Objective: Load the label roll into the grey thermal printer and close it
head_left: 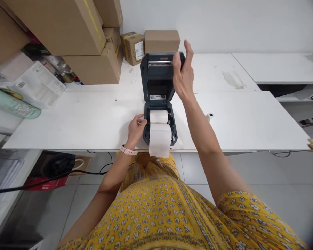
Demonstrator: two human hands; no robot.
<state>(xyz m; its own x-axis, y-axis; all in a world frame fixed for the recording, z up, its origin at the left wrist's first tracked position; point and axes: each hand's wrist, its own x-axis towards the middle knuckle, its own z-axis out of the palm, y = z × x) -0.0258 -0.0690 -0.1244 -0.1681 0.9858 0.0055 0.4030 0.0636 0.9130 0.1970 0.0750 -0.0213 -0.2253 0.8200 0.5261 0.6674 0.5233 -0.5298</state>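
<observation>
A dark grey label printer (146, 131) stands at the front edge of the white table (94, 118) with its lid (158, 74) swung up. Inside lies a white label roll (159, 116), and a strip of paper (159, 140) hangs out over the table's edge. My left hand (135, 129) rests against the printer's left side, fingers curled on the casing. My right hand (183, 73) is raised at the lid's upper right corner, thumb on the lid, fingers stretched upward.
Stacked cardboard boxes (88, 41) fill the table's back left, two small boxes (148, 43) stand behind the printer. White packets and a green tube (14, 104) lie at the left. A second white table (276, 67) stands at the right. Cables and a bag lie under the table.
</observation>
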